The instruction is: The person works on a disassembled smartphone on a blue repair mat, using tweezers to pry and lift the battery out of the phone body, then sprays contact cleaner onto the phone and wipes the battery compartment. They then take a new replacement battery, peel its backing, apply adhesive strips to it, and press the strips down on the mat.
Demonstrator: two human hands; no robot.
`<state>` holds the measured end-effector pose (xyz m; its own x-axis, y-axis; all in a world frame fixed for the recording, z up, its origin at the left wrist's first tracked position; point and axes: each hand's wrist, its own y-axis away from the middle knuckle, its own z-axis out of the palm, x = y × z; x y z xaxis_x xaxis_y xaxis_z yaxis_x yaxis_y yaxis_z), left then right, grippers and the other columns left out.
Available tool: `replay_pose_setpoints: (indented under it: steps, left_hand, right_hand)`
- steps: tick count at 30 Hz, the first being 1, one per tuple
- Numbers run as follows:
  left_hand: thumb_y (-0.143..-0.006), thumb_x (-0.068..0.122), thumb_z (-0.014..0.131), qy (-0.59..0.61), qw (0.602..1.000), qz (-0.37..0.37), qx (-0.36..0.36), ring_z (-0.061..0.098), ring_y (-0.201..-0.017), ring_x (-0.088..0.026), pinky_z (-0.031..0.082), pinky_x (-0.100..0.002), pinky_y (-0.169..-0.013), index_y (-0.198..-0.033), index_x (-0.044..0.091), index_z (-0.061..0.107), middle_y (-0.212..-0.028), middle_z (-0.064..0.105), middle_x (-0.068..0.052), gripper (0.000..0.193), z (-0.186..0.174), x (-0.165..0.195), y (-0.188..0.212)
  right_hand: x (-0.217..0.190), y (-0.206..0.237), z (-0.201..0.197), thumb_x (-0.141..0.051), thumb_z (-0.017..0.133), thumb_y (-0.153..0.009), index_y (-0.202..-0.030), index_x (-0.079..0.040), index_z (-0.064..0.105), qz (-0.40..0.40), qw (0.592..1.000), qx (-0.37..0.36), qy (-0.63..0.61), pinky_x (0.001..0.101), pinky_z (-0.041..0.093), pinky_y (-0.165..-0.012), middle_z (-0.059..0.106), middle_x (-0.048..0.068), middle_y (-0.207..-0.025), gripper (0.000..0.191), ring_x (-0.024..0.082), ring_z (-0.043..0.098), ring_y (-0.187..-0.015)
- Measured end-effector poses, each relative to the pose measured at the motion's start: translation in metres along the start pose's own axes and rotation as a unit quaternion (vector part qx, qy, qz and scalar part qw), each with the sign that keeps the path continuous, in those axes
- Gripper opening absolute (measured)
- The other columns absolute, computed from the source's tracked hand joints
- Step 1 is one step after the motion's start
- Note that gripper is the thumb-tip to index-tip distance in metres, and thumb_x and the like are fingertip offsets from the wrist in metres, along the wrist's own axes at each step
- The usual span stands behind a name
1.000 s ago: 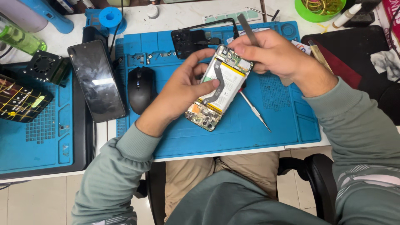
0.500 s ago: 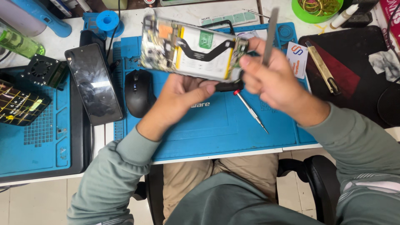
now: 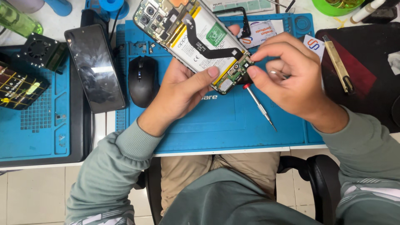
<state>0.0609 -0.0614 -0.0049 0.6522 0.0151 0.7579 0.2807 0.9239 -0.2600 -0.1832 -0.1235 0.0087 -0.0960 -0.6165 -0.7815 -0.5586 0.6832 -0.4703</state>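
Opened phone (image 3: pixel 196 37), back cover off and battery exposed, is now held raised and tilted above the blue mat (image 3: pixel 216 121), where a second ago it was lower. It is gripped from below by the left hand (image 3: pixel 183 89), thumb pressed on its edge. Its bottom corner is pinched by the right hand (image 3: pixel 287 79). One screwdriver (image 3: pixel 259 106), one mouse (image 3: pixel 143 80) and one black phone (image 3: pixel 95 66) are counted.

Illumination is bright, even and diffuse, coming from overhead. Shadows are soft and short beneath the hands on the blue repair mat (image 3: pixel 216 121). A pale glare patch lies on the black phone screen (image 3: pixel 95 68) near the desk's left edge. Focus is sharp at centre; straight edges bow slightly toward the frame corners.
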Motion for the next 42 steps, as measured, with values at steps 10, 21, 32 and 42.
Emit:
replay_pose_setpoints:
  steps: [10,21,32,42]
  left_hand:
    - [-0.117,0.005,0.059,-0.227,0.973,0.029,0.003,0.045,-0.145,-0.017,0.04,-0.034,-0.129,-0.159,0.0,0.034,-0.165,0.043,-0.01,0.05,-0.004,-0.02,0.006]
    - [-0.114,0.002,0.058,-0.229,0.973,0.009,0.013,0.045,-0.147,-0.014,0.044,-0.032,-0.121,-0.164,0.005,0.023,-0.168,0.033,-0.007,0.061,-0.004,-0.037,0.006]
    - [-0.112,0.01,0.063,-0.251,0.967,-0.012,0.036,0.051,-0.145,-0.018,0.045,-0.035,-0.124,-0.162,0.003,0.034,-0.154,0.049,-0.011,0.058,-0.001,-0.032,-0.001]
    - [-0.111,0.049,0.063,-0.17,0.986,-0.004,-0.002,0.063,-0.132,-0.02,0.053,-0.037,-0.118,-0.147,-0.001,0.049,-0.144,0.062,-0.012,0.063,-0.016,-0.021,0.002]
  right_hand:
    - [-0.016,-0.011,0.001,0.0,0.087,-0.098,-0.115,0.001,0.071,-0.156,0.951,0.008,0.266,0.0317,0.056,-0.072,0.067,0.012,-0.114,0.023,0.023,0.071,-0.089]
    - [-0.002,-0.001,0.004,-0.006,0.084,-0.099,-0.114,-0.002,0.072,-0.121,0.951,-0.017,0.285,0.0317,0.059,-0.076,0.07,0.007,-0.115,0.019,0.024,0.072,-0.091]
    - [-0.005,-0.012,-0.005,-0.004,0.085,-0.092,-0.102,0.0,0.073,-0.129,0.946,-0.057,0.291,0.0355,0.056,-0.069,0.073,0.007,-0.105,0.016,0.025,0.07,-0.081]
    - [-0.017,-0.024,-0.017,-0.002,0.085,-0.084,-0.1,0.0,0.074,-0.278,0.916,-0.076,0.279,0.0323,0.052,-0.058,0.071,0.009,-0.097,0.02,0.022,0.068,-0.07]
